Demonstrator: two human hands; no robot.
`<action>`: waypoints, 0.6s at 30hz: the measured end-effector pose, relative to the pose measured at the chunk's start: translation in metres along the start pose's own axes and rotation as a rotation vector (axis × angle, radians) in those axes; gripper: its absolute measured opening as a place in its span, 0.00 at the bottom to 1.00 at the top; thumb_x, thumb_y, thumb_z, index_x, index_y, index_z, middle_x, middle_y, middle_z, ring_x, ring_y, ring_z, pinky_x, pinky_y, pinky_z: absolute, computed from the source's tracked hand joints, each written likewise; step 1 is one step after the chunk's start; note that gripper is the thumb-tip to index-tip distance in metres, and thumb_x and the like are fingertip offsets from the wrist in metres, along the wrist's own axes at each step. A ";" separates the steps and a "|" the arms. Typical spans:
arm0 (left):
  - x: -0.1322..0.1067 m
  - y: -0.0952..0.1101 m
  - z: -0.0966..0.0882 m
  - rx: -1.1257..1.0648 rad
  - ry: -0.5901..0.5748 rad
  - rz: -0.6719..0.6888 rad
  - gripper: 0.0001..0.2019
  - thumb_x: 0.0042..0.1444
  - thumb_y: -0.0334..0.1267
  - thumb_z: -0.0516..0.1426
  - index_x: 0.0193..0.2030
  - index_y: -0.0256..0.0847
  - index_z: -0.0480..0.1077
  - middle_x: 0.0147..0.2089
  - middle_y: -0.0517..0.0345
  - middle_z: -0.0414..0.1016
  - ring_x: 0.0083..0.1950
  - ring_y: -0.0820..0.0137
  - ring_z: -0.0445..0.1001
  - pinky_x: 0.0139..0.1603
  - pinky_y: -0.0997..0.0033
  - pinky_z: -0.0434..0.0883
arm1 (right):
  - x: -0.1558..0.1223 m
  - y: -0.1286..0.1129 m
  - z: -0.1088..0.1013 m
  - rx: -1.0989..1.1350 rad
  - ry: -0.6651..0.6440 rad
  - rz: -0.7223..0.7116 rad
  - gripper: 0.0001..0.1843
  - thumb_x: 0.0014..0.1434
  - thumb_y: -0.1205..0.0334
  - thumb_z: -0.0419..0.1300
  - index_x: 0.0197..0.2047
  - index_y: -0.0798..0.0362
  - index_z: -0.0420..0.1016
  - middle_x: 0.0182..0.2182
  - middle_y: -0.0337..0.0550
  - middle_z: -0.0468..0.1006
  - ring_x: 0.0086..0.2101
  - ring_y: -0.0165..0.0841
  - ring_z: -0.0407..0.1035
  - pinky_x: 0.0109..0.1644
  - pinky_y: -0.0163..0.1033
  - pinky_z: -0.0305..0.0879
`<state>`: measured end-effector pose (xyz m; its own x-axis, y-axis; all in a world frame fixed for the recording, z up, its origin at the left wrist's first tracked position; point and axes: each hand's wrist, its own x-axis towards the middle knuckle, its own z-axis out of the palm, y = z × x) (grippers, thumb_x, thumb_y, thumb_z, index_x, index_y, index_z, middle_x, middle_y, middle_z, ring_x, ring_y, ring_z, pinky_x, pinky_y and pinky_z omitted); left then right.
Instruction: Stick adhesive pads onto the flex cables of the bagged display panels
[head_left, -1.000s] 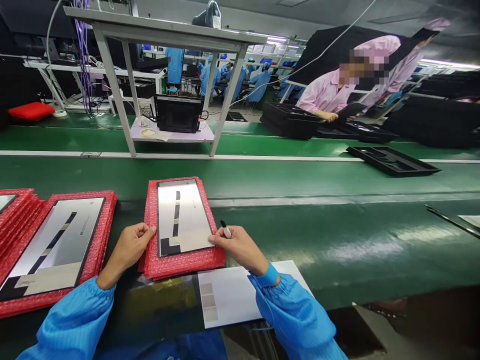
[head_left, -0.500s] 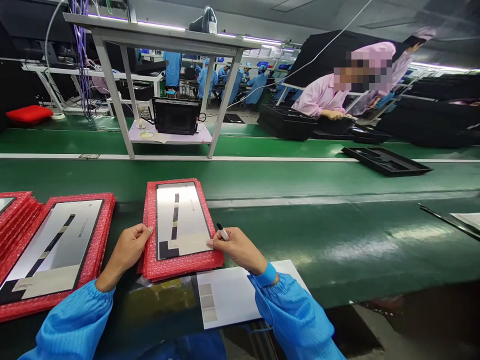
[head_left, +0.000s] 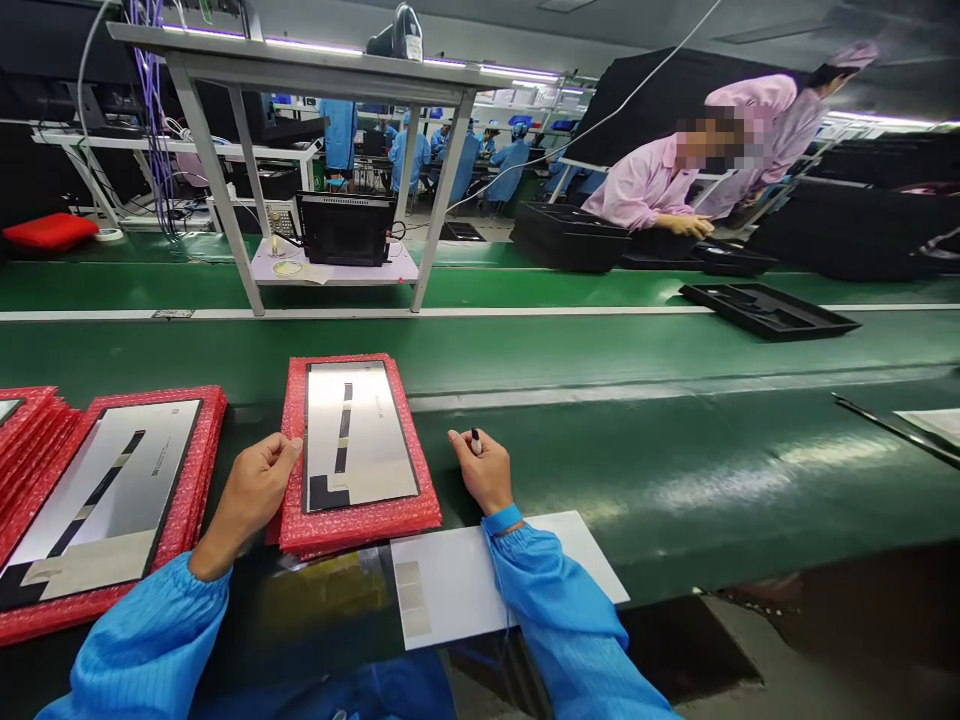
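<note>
An LCD panel (head_left: 382, 440), silver-backed with a black flex strip, lies face down on a stack of red bubble-wrap bags (head_left: 360, 522). At the stack's left edge, my left hand (head_left: 255, 485) is closed, thumb and fingers pinching the bubble wrap. My right hand (head_left: 486, 475) is curled around a black-and-white marker pen (head_left: 476, 442), just right of the stack and apart from it. Further left, a second panel (head_left: 127, 480) rests on another red bubble-wrap stack (head_left: 206, 430). Below my right hand lies a white sheet (head_left: 450, 580) with grey squares, partly under my sleeve.
Across the green bench (head_left: 637, 460) stands a grey metal rack (head_left: 442, 200) with a black monitor (head_left: 346, 230). A black tray (head_left: 769, 310) lies at the right, near a co-worker in pink (head_left: 637, 190) bending over black boxes (head_left: 566, 240). Dark tweezer-like strips (head_left: 892, 430) lie at far right.
My right hand has let go of the panel's lower right corner and moved right, still holding the marker pen. My left hand stays at the bubble wrap's left edge. The view has shifted slightly.
</note>
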<state>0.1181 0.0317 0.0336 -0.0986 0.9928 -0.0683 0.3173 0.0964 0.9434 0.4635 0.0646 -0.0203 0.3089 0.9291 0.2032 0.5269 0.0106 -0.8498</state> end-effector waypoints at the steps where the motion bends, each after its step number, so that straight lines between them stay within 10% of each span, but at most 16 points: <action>1: -0.001 -0.001 0.000 -0.038 -0.008 -0.015 0.25 0.57 0.64 0.60 0.29 0.41 0.69 0.27 0.63 0.71 0.29 0.71 0.67 0.30 0.74 0.64 | -0.001 0.004 0.002 -0.010 0.033 -0.010 0.28 0.60 0.34 0.58 0.23 0.49 0.63 0.20 0.32 0.57 0.25 0.31 0.53 0.32 0.39 0.52; 13: 0.000 0.018 0.013 -0.435 -0.135 -0.172 0.34 0.38 0.55 0.74 0.48 0.37 0.74 0.40 0.50 0.83 0.38 0.59 0.82 0.42 0.61 0.79 | -0.007 0.015 0.006 -0.034 0.122 -0.147 0.25 0.61 0.38 0.62 0.27 0.52 0.74 0.21 0.37 0.67 0.24 0.32 0.59 0.31 0.39 0.56; 18: -0.014 0.015 -0.035 -0.385 -0.054 -0.230 0.33 0.37 0.59 0.73 0.45 0.38 0.77 0.34 0.53 0.82 0.34 0.60 0.81 0.36 0.64 0.78 | -0.003 0.018 0.005 -0.042 0.157 -0.118 0.28 0.59 0.34 0.63 0.26 0.52 0.74 0.19 0.36 0.64 0.23 0.32 0.58 0.28 0.39 0.54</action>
<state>0.0913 0.0167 0.0602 -0.0725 0.9519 -0.2977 -0.0823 0.2917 0.9530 0.4685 0.0635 -0.0386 0.3613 0.8533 0.3761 0.5980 0.0974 -0.7955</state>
